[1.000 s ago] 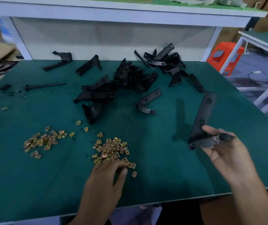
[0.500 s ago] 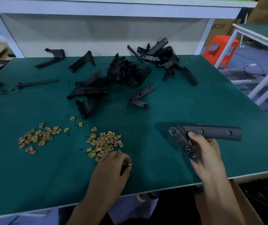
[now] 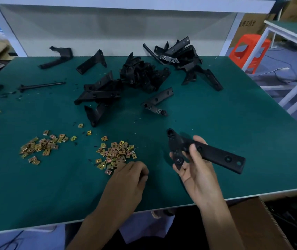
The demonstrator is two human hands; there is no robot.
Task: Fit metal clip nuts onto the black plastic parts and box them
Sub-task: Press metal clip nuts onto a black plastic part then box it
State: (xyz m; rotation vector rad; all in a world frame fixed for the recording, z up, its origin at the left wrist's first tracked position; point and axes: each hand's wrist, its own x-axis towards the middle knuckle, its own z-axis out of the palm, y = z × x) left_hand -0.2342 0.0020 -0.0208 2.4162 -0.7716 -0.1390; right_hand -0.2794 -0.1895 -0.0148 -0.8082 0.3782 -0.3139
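**Head-camera view of the bench.** The right hand (image 3: 196, 172) gripped a black plastic part (image 3: 215, 156) above the near right area of the green table (image 3: 234, 114). Its thumb pressed on the part's upper face and its fingers curled beneath the short arm. The left hand (image 3: 128, 179) rested knuckles-up on the table just left of the part, without touching it. Its fingers were curled under, with the thumb tip against the forefinger; whether a nut lay between them could not be seen. This hand sat at the near edge of a pile of clip nuts (image 3: 116, 153). A second pile (image 3: 39, 147) lay farther left, well apart from both hands.

The held part was a matte black, L-shaped bracket. Its long flat arm ran out to the right of the hand, with round holes near the free end and one beside the thumb. Its shorter arm crossed the palm and ended in a round boss at the far tip. The clip nuts were small, square, brass-coloured pieces.

Further black parts formed a heap (image 3: 140, 76) at the far middle of the table, well beyond both hands. A single part (image 3: 159, 98) lay between that heap and the held one. A cardboard box (image 3: 252, 222) stood below the table's near right edge.
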